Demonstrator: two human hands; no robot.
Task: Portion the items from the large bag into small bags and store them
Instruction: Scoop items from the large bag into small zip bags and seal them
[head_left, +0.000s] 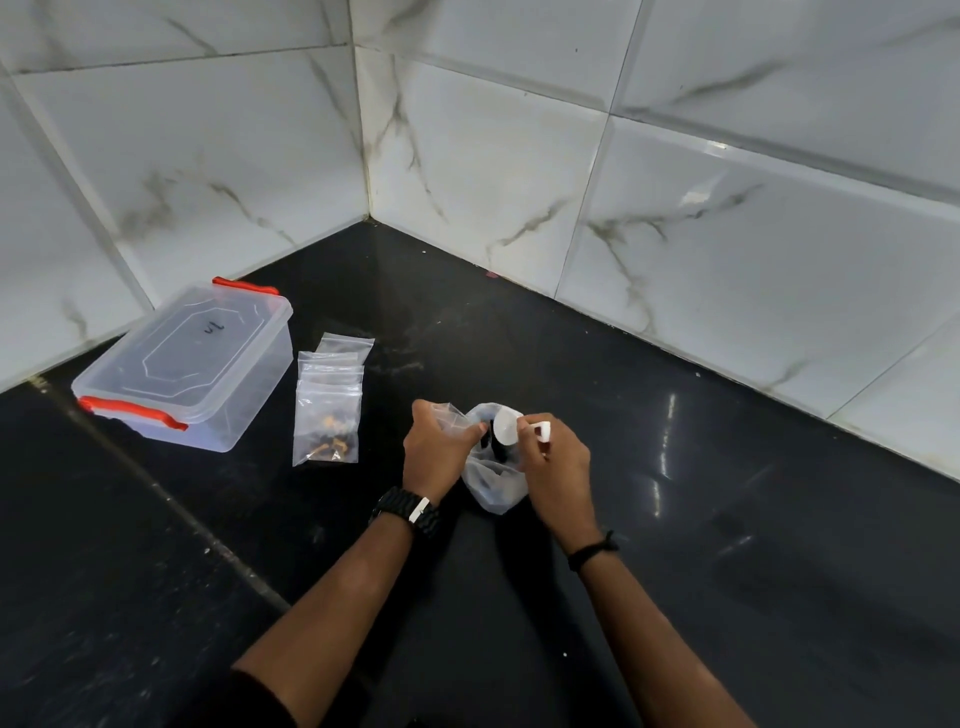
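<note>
On the black tabletop (675, 519), set into a corner of white marbled tiles (519, 156), the large bag (493, 483) stands near the middle, its mouth open upward and dark contents showing through the thin plastic. The left hand (434, 452) grips a small clear bag (449, 415) at the large bag's left rim, fingers curled round the crumpled plastic; whether this small bag holds anything cannot be told. The right hand (553, 462) pinches the handle of a white scoop (511, 428), its bowl held over the large bag's mouth; the scoop's load, if any, is not discernible. A black watch (408, 512) sits on the left wrist and a dark band (592, 551) on the right wrist. To the left of the hands, a stack of small zip bags (330, 384) lies flat on the tabletop; the nearest, a filled bag (327, 426), holds brown and dark pieces at its lower end. Further left, toward the left wall, stands a clear box (187, 369) with lid closed and red clips at two ends, just beside the stack but apart from it.
</note>
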